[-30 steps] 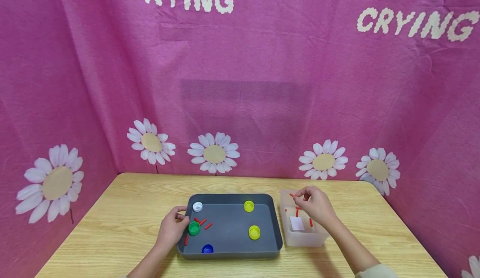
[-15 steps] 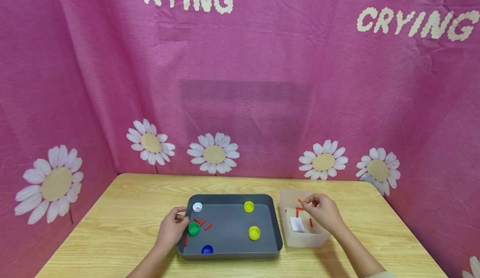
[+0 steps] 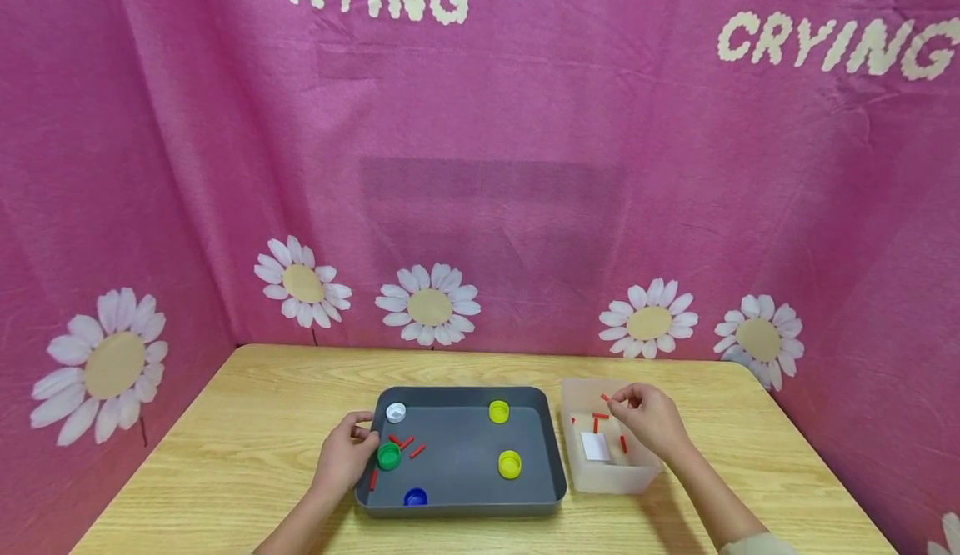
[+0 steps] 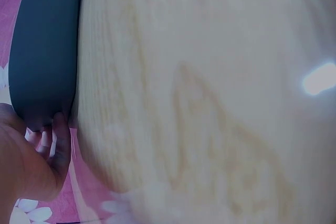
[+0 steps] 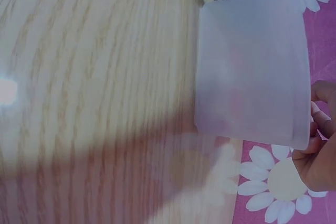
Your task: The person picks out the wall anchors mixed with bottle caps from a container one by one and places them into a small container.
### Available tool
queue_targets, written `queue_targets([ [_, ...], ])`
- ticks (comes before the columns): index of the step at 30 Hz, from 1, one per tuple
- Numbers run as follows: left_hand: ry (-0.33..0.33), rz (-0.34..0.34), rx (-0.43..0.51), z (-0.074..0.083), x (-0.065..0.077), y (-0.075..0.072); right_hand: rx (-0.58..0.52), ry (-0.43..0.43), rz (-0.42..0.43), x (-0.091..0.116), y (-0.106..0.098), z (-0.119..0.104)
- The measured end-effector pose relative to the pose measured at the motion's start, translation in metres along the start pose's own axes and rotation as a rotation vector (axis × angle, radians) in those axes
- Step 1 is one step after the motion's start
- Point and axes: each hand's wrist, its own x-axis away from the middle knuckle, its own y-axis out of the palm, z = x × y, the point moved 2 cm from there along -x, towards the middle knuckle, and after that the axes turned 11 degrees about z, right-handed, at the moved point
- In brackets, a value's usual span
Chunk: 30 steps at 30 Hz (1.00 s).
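Observation:
My left hand point(image 3: 347, 457) holds the left edge of a dark grey tray point(image 3: 465, 509), its thumb at the rim and its fingers along the outer wall point(image 4: 44, 51). Inside the tray sit a white cap point(image 3: 396, 412), a green cap point(image 3: 388, 456), a blue cap point(image 3: 416, 497) and two yellow caps point(image 3: 509, 464). Several short red sticks point(image 3: 417, 451) lie around the green cap. Over a translucent plastic box point(image 3: 611, 480), my right hand point(image 3: 651, 420) pinches one red stick point(image 3: 606, 398) between thumb and fingertips. More red sticks point(image 3: 622, 444) lie in that box.
A white square point(image 3: 596, 447) is in the box among the sticks. Box and tray stand side by side on a wooden table point(image 3: 285, 388). Behind rises a pink curtain point(image 3: 495, 230) with printed daisies and white lettering.
My right hand, still pinching the red stick, has moved to the right and slightly toward the front over the box. My left hand has stayed at the tray's edge.

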Motion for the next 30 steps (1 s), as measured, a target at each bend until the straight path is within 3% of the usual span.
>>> queue_targets([
  [30, -0.003, 0.005, 0.004, 0.0005, 0.0005, -0.0006, 0.031, 0.063, 0.026, -0.0004, 0.0046, 0.0046],
])
